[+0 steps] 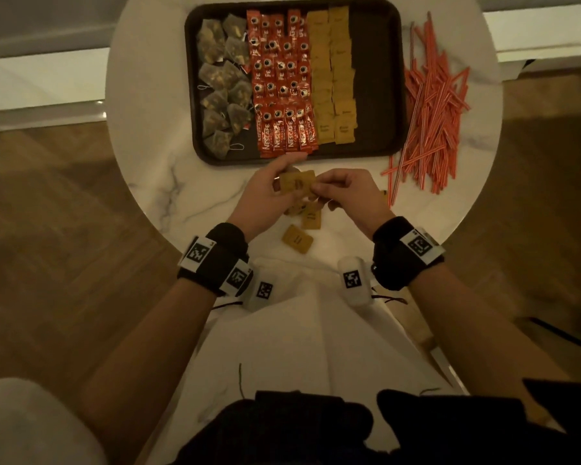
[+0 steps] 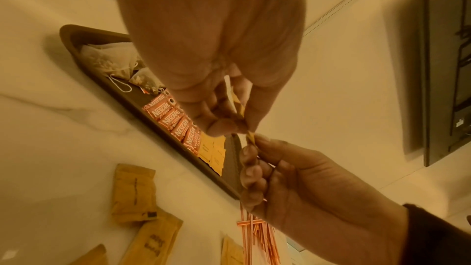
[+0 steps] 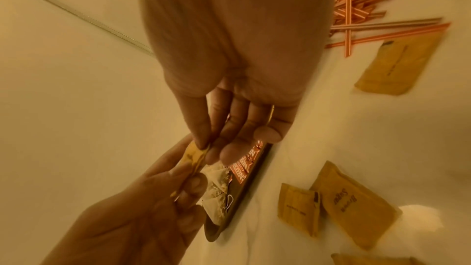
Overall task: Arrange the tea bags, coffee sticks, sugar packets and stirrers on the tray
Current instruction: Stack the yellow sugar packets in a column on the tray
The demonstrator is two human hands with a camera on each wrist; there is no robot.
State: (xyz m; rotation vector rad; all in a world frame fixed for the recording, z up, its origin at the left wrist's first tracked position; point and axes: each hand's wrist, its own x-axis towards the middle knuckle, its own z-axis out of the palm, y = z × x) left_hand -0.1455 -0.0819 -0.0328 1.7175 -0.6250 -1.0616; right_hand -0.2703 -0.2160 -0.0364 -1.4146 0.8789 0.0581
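Both hands meet just in front of the tray's near edge, above the counter [image 1: 148, 182]. Left hand [image 1: 265, 193] grips a small stack of brown sugar packets [image 1: 297, 182], fingers curled round them. Right hand [image 1: 349, 193] pinches the right edge of the same stack between thumb and fingertips; the wrist views confirm both pinches. So the hands are together, both clamped on the held packets.

Tray [image 1: 376, 78], dark, rounded corners, sits at the far side of the counter:
- left column: tea bags [image 1: 223, 85], pyramid type, strings showing
- middle: red coffee sticks [image 1: 280, 85] in overlapping rows, nearest row overhanging the tray's near rim
- right of that: two columns of sugar packets [image 1: 332, 78], laid overlapping
- rightmost strip of the tray bare

Loose sugar packets [image 1: 297, 239] lie on the counter under and just behind the hands, a few of them, some overlapping. One more peeks out just right of the right hand.

Stirrers [image 1: 430, 105], red-and-white striped, lie in a loose pile on the counter right of the tray, none on the tray.

Both wrists wear black bands with printed square markers.
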